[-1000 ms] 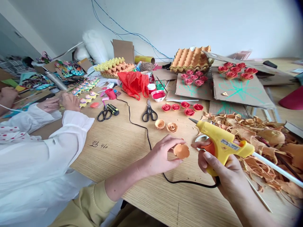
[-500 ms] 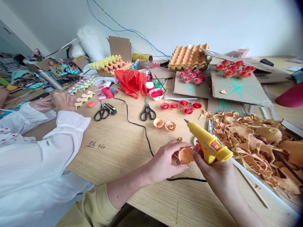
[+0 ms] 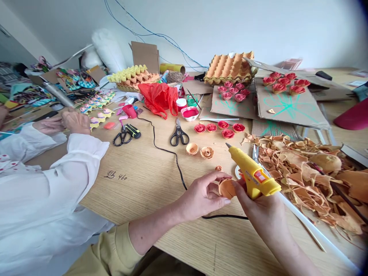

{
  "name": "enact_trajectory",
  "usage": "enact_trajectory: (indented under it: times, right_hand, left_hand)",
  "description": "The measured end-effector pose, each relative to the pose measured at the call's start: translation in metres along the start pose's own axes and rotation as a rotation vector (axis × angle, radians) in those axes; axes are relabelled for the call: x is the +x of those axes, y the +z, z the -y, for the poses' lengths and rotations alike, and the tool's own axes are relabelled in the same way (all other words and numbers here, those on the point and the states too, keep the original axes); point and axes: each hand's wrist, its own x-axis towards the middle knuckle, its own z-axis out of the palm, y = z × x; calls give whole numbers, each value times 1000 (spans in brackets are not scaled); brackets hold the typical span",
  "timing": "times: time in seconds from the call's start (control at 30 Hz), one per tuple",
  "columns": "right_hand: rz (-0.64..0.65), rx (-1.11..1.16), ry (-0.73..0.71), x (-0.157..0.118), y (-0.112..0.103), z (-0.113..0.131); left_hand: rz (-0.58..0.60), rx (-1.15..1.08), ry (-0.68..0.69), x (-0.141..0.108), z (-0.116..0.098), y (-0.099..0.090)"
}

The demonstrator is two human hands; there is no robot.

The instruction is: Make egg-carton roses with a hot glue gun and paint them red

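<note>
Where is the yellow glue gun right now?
The yellow glue gun is right of centre in the head view, in the person's right hand, just beside the orange cup that the left hand holds.

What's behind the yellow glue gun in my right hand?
Scissor blades and part of a white loop show behind the glue gun; whatever lies between them is covered by its body.

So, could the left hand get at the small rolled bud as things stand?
Probably yes: the small rolled bud lies just beyond the left hand with nothing visible between them, though that hand is holding an orange petal cup.
</note>
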Motion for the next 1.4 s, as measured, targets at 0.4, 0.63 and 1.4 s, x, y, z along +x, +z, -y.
enact_trajectory:
  times: [0.4, 0.63, 1.4]
  right_hand:
    - [10, -22, 0, 0, 1, 4]
    - [16, -38, 10, 1, 1, 5]
    - [31, 124, 99, 6, -5, 16]
  left_hand:
    - [-53, -23, 10, 0, -2, 5]
    - [-65, -50, -47, -1, -6, 5]
    - [-182, 73, -75, 7, 1, -2]
